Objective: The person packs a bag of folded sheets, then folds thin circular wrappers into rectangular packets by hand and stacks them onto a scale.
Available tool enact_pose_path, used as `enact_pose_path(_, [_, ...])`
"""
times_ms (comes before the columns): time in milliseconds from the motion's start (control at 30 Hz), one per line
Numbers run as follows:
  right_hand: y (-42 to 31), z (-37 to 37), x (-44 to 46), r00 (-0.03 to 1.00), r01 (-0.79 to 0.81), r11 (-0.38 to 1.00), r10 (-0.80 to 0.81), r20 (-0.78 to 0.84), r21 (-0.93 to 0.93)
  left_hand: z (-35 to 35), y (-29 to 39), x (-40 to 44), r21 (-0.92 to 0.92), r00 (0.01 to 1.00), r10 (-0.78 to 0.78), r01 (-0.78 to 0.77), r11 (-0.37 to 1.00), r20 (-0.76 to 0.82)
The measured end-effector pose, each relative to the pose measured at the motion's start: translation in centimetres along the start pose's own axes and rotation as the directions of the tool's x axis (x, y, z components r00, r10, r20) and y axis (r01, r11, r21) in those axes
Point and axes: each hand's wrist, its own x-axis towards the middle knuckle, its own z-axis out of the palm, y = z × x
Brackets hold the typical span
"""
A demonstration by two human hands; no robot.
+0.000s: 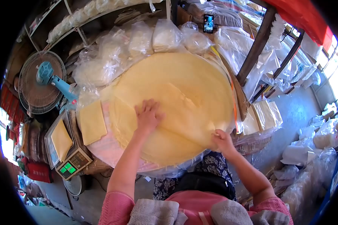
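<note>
Head cam's got a big round stack of thin pale-yellow sheets (184,116) smack in the middle of the frame. From where I'm standing, the left hand (148,115) is spread, fingers apart, palm down left of centre, so the stack's right under it. Right hand (222,141) is curled, looks clamped on the top sheet's edge, lower right of centre. Teal wire-caged fan (44,75) upper left, green-lit weighing scale (76,162) lower left.
</note>
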Motion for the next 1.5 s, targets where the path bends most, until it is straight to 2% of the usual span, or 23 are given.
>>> enact_pose_path(33, [1.3, 1.4, -0.3, 0.999, 0.047, 0.999, -0.047, 0.025, -0.025, -0.1, -0.1, 0.5, 0.029, 1.0, -0.025, 0.025, 0.999, -0.01])
enact_pose_path(67, [2.6, 3.3, -0.7, 0.995, 0.094, 0.994, -0.092, 0.049, -0.05, -0.2, 0.3, 0.9, -0.022, 0.998, -0.028, 0.027, 0.999, -0.051])
enact_pose_path(100, [1.8, 6.2, -1.6, 0.996, 0.041, 0.994, -0.033, 0.081, -0.103, -0.6, 0.7, 1.3, -0.074, 0.995, -0.032, 0.026, 0.997, -0.091])
enact_pose_path(133, [-0.6, 8.7, -3.1, 0.981, -0.145, 0.981, 0.125, 0.151, 0.128, -1.0, 1.0, 1.4, -0.123, 0.99, -0.04, 0.023, 0.992, -0.134])
enact_pose_path(200, [1.3, 10.4, -1.8, 0.932, -0.079, 0.997, 0.083, 0.353, -0.027, -2.0, 3.6, -0.3, -0.114, 0.993, -0.046, 0.034, 0.993, -0.111])
enact_pose_path(300, [-5.0, 8.6, -1.2, 0.9, -0.029, 0.956, 0.151, 0.409, -0.291, -2.3, 5.6, -3.9, -0.134, 0.998, -0.03, 0.023, 0.991, -0.049])
enact_pose_path(333, [-2.6, 6.8, 0.7, 0.933, 0.051, 0.983, 0.017, 0.358, -0.178, -1.6, 5.5, -4.9, -0.114, 0.998, -0.011, 0.003, 0.994, -0.063])
enact_pose_path(400, [-3.6, 3.4, 4.2, 0.968, 0.245, 0.796, -0.236, 0.09, -0.553, -0.1, 4.8, -6.3, -0.069, 0.997, 0.015, -0.02, 0.997, -0.075])
enact_pose_path(467, [-4.4, 0.3, 7.9, 0.872, 0.208, 0.642, -0.464, -0.158, -0.738, 0.3, 4.7, -6.4, -0.076, 0.994, 0.025, -0.033, 0.997, -0.106])
enact_pose_path(533, [-7.2, -1.3, 10.2, 0.939, -0.002, 0.655, -0.259, -0.227, -0.755, 0.3, 4.8, -6.6, -0.078, 0.994, 0.017, -0.025, 0.997, -0.104])
enact_pose_path(733, [-7.0, -1.3, 14.4, 0.957, -0.161, 0.615, -0.095, -0.275, -0.772, 0.0, 5.0, -6.6, -0.028, 0.995, -0.002, 0.0, 1.0, -0.095])
enact_pose_path(833, [-7.5, -1.5, 14.9, 0.971, -0.191, 0.675, 0.023, -0.239, -0.713, -0.2, 5.0, -6.7, -0.038, 0.995, 0.005, -0.009, 0.999, -0.098])
enact_pose_path(900, [-7.0, -2.1, 14.7, 0.999, -0.044, 0.94, 0.037, -0.027, -0.338, -0.2, 5.0, -6.6, -0.044, 0.995, 0.005, -0.01, 0.999, -0.1])
enact_pose_path(933, [-6.8, -2.3, 14.5, 0.997, 0.003, 0.994, 0.005, 0.076, -0.106, -0.2, 5.0, -6.6, -0.044, 0.995, 0.016, -0.02, 0.999, -0.097])
enact_pose_path(1033, [-7.2, -2.4, 11.0, 0.98, 0.194, 0.981, -0.195, -0.046, -0.012, -0.3, 4.8, -6.4, -0.044, 0.996, 0.072, -0.075, 0.996, -0.055])
enact_pose_path(1133, [-5.0, -3.4, 7.7, 0.991, 0.01, 0.995, -0.023, -0.128, -0.104, -1.0, 4.2, -5.1, -0.078, 0.982, 0.176, -0.171, 0.982, 0.064])
enact_pose_path(1200, [-3.6, -3.8, 6.4, 0.991, 0.051, 0.992, -0.065, -0.121, -0.114, -1.6, 3.5, -3.9, -0.135, 0.963, 0.232, -0.214, 0.967, 0.137])
enact_pose_path(1233, [-3.3, -3.9, 6.4, 0.99, 0.073, 0.99, -0.087, -0.112, -0.121, -1.8, 3.8, -3.9, -0.104, 0.968, 0.209, -0.196, 0.975, 0.14])
enact_pose_path(1300, [-2.3, -4.4, 7.3, 0.97, 0.21, 0.942, -0.234, -0.062, -0.263, -2.3, 4.7, -4.3, -0.04, 0.974, 0.166, -0.162, 0.986, 0.156])
enact_pose_path(1333, [-3.1, -3.8, 7.2, 0.953, 0.277, 0.904, -0.302, -0.029, -0.327, -1.2, 4.7, -4.6, -0.059, 0.979, 0.191, -0.187, 0.98, 0.067])
enact_pose_path(1400, [-7.8, -0.6, 4.3, 0.951, 0.282, 0.797, -0.307, 0.043, -0.534, 2.0, 4.4, -5.7, -0.093, 0.967, 0.227, -0.238, 0.967, -0.114])
enact_pose_path(1433, [-10.3, 1.8, 3.0, 0.95, 0.284, 0.726, -0.303, 0.08, -0.626, 1.8, 4.4, -5.7, -0.198, 0.968, 0.205, -0.231, 0.953, -0.147])
enact_pose_path(1500, [-11.2, 5.3, 2.7, 0.901, 0.434, 0.57, -0.29, 0.323, -0.698, 1.1, 4.2, -6.0, -0.403, 0.972, 0.129, -0.199, 0.893, -0.194])
